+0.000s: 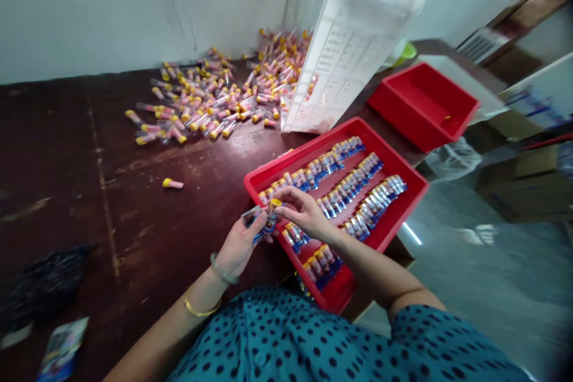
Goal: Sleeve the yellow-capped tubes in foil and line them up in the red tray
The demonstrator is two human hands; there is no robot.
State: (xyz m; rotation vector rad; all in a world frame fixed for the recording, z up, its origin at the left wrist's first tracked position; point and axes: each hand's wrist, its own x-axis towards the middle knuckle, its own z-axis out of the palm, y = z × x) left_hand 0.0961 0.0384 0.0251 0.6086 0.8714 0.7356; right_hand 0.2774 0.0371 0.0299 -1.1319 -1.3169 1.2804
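My left hand is closed round a small clear-and-blue packet just off the near-left corner of a red tray. My right hand pinches a small yellow-capped tube at the top of that packet; how far the tube sits inside is hard to make out. Under and beyond my right hand, the red tray holds rows of similar tubes in blue packs. One loose yellow-capped pink tube lies on the dark table to the left of my hands.
A big heap of yellow-capped tubes spreads along the wall on the dark table. A tilted white plastic basket stands beside it. Another red bin is at the right. Black plastic and a flat packet lie front left.
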